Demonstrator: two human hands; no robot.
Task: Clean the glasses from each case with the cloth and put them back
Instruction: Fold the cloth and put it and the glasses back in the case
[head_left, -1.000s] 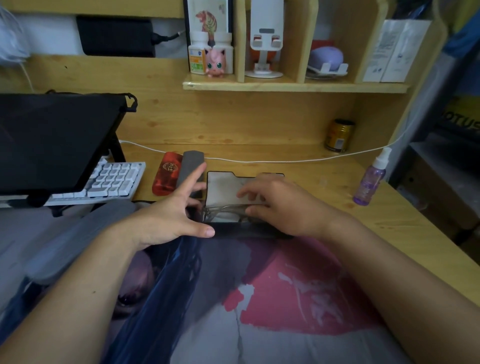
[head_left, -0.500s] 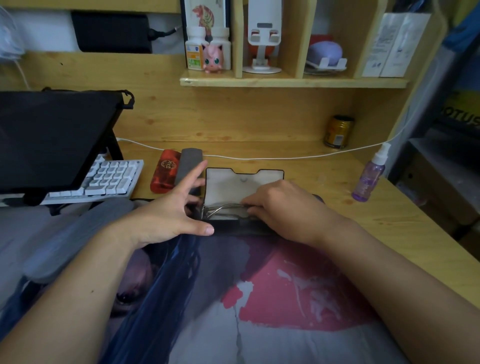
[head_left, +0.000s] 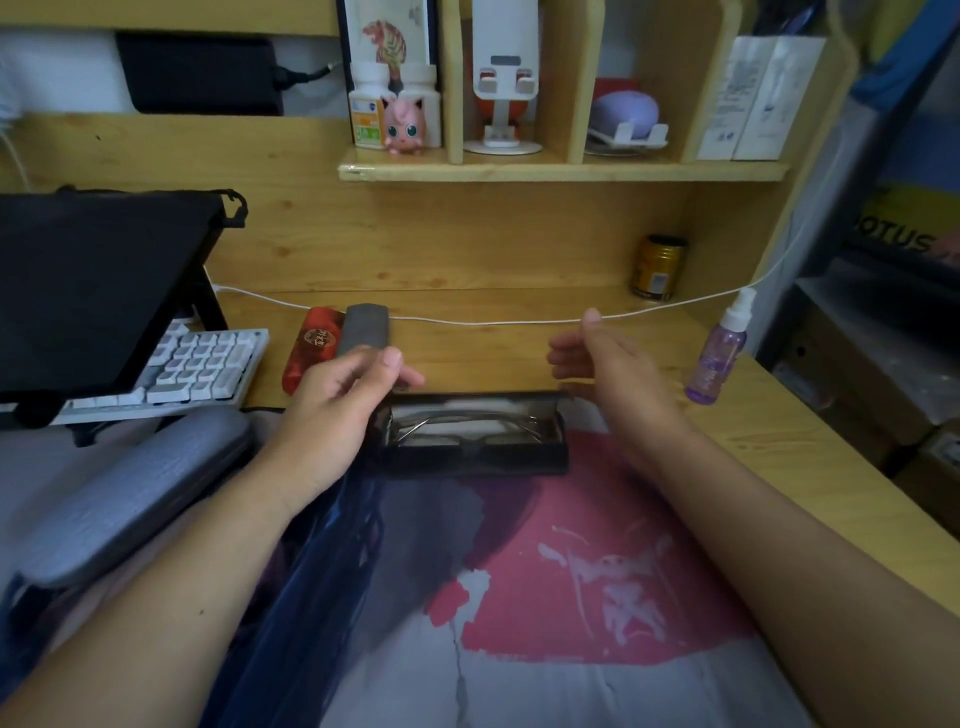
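While the folded glasses (head_left: 467, 427) lie inside the open black case (head_left: 475, 457) on the desk mat (head_left: 571, 597), I see my left hand (head_left: 332, 415) loosely curled, holding nothing. My right hand (head_left: 608, 364) hovers relaxed and empty above the case's right end.

A white keyboard (head_left: 192, 364) lay under a black stand (head_left: 98, 280) at the left. A purple spray bottle (head_left: 719, 353) stood right, with a gold can (head_left: 658, 267) behind. A pink figurine (head_left: 404, 124) sat on the shelf (head_left: 561, 171).
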